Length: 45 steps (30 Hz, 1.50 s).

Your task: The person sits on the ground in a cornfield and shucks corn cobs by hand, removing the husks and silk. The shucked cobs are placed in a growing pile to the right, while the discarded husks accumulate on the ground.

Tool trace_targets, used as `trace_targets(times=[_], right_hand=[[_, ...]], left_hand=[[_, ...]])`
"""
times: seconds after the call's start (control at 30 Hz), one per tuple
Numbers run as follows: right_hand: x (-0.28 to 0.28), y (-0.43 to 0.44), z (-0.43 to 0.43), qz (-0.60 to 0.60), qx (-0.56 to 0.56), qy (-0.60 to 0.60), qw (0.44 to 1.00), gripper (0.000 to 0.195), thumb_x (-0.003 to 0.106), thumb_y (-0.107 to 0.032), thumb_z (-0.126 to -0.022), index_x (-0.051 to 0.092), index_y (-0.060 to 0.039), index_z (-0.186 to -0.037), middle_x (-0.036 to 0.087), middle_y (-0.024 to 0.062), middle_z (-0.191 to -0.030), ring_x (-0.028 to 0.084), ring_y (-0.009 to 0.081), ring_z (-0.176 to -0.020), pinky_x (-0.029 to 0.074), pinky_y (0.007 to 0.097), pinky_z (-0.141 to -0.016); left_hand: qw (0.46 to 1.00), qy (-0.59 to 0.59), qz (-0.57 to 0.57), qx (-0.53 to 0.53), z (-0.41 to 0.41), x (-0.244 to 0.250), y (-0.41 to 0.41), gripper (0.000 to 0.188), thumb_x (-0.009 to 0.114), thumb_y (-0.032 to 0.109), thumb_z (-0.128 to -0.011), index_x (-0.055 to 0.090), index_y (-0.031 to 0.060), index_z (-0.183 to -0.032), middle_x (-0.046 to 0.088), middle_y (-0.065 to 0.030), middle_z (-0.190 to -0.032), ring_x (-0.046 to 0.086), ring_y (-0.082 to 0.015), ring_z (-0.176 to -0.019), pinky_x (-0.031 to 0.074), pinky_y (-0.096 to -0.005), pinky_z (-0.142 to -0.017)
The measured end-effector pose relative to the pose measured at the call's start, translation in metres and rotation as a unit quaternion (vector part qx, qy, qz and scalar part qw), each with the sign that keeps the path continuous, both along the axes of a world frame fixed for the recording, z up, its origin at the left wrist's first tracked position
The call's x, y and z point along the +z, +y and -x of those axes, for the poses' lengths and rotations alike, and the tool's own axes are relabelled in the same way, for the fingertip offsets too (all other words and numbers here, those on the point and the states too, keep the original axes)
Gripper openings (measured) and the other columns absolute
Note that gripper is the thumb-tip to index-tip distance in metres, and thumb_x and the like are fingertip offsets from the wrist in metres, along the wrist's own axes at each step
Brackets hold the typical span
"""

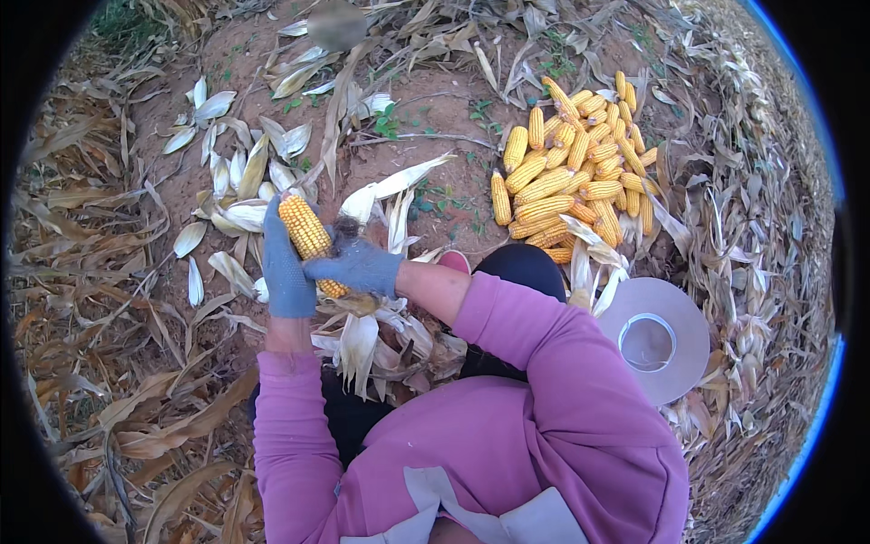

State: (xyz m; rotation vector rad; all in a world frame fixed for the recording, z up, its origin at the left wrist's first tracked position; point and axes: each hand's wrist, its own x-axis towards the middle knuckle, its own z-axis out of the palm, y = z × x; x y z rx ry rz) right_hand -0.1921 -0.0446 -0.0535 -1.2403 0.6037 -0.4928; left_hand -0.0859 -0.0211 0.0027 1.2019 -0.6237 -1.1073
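An ear of yellow corn (304, 226), its kernels bare, is tilted between my two gloved hands. My left hand (285, 268), in a grey-blue glove, supports the ear along its left side. Across the lower half of the cob lies my right hand (363, 266), gloved alike, its thumb reaching over the kernels. A tuft of dark corn silk (346, 227) shows at the back of the right hand. Pale peeled husks (359, 343) hang or lie just below the ear; whether they are still joined to it cannot be seen.
A heap of husked corn ears (578, 173) lies to the right on reddish soil (435, 102). Loose husks (248, 173) are scattered ahead and left. Beside my right knee (523, 265) is a wide-brimmed hat-like disc (686, 340). Dry corn stalks and leaves (156, 435) border both sides.
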Motion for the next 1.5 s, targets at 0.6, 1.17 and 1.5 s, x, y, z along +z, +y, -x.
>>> trace_targets(times=[0.6,1.17,1.5], right_hand=[[0.022,-0.1,0.138,-0.246,-0.454,-0.295,0.804,0.018,0.063,-0.023,-0.088,0.056,-0.0078,-0.096,0.062,0.0057,-0.083,0.06,0.0158,-0.063,0.052,0.0311,-0.054],[0.044,-0.069,0.067,-0.17,-0.239,-0.096,0.951,0.025,0.052,-0.016,-0.093,0.056,0.001,-0.112,0.062,0.01,-0.086,0.06,0.0145,-0.067,0.049,0.0252,-0.062],[0.034,-0.095,0.033,-0.149,-0.247,-0.035,0.957,0.029,0.05,-0.02,-0.092,0.053,0.0016,-0.111,0.059,0.0113,-0.083,0.056,0.0163,-0.063,0.048,0.0258,-0.058]], left_hand=[[0.872,-0.3,-0.108,-0.372,-0.01,-0.022,0.021,0.042,0.058,0.024,-0.091,0.052,-0.0018,-0.123,0.06,-0.0122,-0.112,0.056,-0.0176,-0.104,0.044,-0.0298,-0.089],[0.74,-0.514,-0.398,-0.173,-0.211,-0.231,0.004,0.043,0.053,0.042,-0.086,0.064,0.0029,-0.101,0.065,-0.018,-0.104,0.06,-0.0347,-0.1,0.045,-0.0409,-0.087],[0.892,-0.274,-0.35,0.075,-0.292,-0.408,-0.065,0.043,0.055,0.044,-0.086,0.063,0.0011,-0.087,0.063,-0.0078,-0.073,0.056,-0.0164,-0.058,0.044,-0.0313,-0.053]])
